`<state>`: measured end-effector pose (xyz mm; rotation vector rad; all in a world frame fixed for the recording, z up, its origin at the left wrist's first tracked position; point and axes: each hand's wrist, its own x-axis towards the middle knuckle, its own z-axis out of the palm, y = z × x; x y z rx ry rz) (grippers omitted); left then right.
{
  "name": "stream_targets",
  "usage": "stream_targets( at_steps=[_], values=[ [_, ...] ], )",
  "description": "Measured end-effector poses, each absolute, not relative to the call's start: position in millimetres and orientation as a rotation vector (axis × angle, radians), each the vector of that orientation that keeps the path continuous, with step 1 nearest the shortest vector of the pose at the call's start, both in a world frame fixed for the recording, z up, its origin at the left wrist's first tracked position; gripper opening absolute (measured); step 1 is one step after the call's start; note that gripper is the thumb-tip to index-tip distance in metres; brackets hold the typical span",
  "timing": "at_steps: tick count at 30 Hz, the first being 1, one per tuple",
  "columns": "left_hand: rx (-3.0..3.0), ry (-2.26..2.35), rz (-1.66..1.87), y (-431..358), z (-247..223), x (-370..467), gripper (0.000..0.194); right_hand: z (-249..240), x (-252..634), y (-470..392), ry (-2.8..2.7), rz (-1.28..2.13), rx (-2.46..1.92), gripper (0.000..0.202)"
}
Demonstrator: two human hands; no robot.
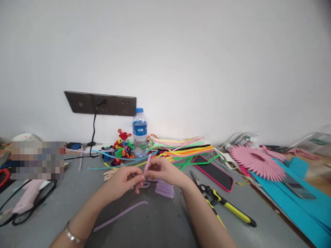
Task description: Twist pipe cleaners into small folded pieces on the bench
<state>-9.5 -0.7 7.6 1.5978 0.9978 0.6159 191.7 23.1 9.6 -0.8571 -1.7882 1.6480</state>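
Both hands meet over the middle of the grey table, pinching a short piece of light purple pipe cleaner [147,162]. My right hand [163,171] has thumb and fingers closed on it, its end sticking up. My left hand [129,179] pinches at its lower end, fingertips touching the right hand's. Just below and beyond the hands lie a zigzag-folded purple pipe cleaner [164,189] and a looped purple one [144,185], partly hidden. Nearer me, a long purple pipe cleaner [120,215] lies slantwise on the table.
Behind stand a water bottle [140,134] and small colourful pipe-cleaner figures [121,148], beside a pile of coloured pipe cleaners [186,148]. Yellow-handled pliers [222,201] and a phone [214,173] lie right, a pink pleated paper disc [248,168] beyond. A pink glue gun [28,198] lies left.
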Motion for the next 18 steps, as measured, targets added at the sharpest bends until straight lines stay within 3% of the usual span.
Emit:
stream_targets(
  at_steps=[3, 11, 18],
  values=[
    [1.408, 1.051, 0.747, 1.6, 6.0, -7.5, 0.034, 6.8, 185.7, 24.2, -1.744, 1.437, -0.891, 0.018],
    [0.533, 0.813, 1.011, -2.3, -1.6, 3.6, 0.039, 3.6, 165.5, 18.2, -1.849, 0.333, -0.698, 0.009],
    [0.413, 0.790, 1.083, -1.3, -6.3, 8.6, 0.039, -0.3, 167.9, 17.2, -1.944, 0.241, -0.697, 0.013]
  ],
)
